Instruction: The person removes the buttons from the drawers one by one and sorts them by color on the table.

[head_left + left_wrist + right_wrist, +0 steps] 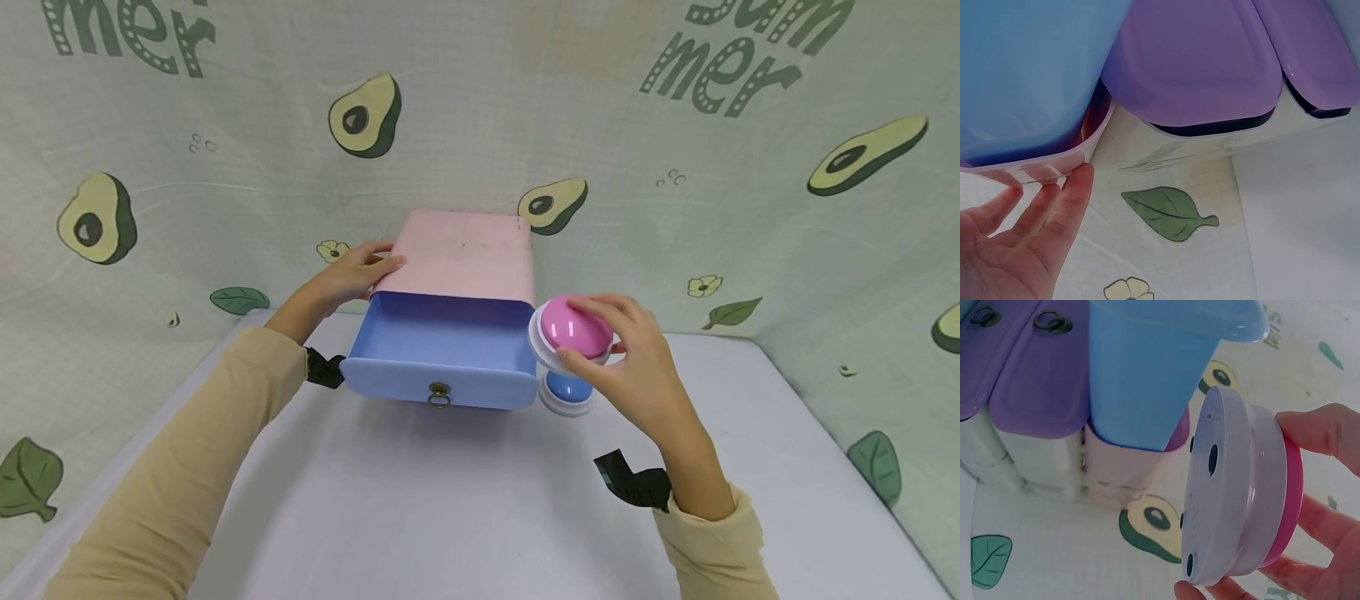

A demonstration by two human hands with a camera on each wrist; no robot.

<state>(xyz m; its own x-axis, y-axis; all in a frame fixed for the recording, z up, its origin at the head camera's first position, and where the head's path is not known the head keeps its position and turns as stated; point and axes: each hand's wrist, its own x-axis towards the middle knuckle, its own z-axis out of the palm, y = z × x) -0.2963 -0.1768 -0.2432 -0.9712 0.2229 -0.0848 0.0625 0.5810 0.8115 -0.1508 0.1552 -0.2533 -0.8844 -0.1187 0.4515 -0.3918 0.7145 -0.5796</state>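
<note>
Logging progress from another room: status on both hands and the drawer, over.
Left hand touching pink casing. Right hand holding pink-topped button. Blue drawer open. Blue-topped button near its right corner in head view, partly hidden.

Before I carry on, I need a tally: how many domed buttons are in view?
2: the pink button, held in the right hand, and the blue button, partly covered by it, right of the open drawer. Others might be hidden.

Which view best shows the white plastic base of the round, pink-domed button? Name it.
Right wrist: the white plastic base appears large, its dark-spotted underside visible. Head shows only part, around the pink dome; left wrist shows none.
</note>
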